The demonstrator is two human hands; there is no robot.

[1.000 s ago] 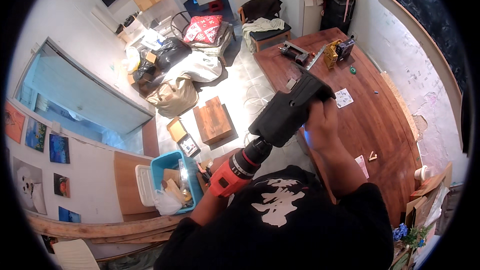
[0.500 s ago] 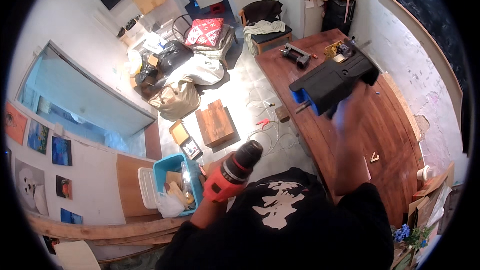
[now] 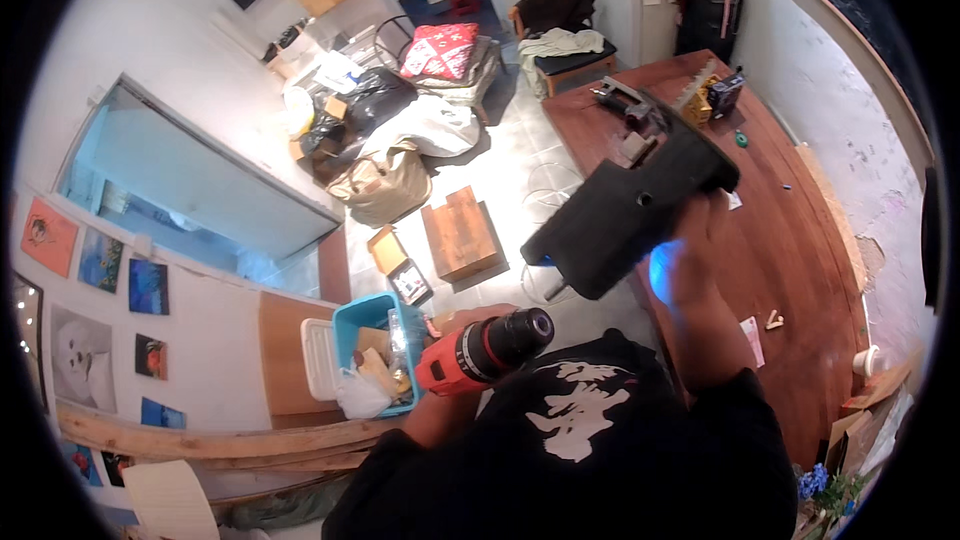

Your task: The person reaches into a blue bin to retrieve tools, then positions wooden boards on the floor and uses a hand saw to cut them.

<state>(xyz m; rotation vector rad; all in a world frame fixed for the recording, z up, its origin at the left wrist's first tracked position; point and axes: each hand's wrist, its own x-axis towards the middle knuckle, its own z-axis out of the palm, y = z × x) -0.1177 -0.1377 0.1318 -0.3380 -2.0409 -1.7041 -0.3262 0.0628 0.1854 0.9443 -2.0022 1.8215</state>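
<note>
Gripping the red drill in your curled left hand, apart from the black attachment in your curled right hand by the table, you could drop either if a grip slackens.

Left hand closed in a grip, left of the wooden table | right hand curled tight, over the table's left part | forearms bare beyond black sleeves

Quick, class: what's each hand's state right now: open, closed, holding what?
Left hand: closed, holding a red and black power drill.
Right hand: closed, holding a blocky black tool body with a metal shaft.
</note>
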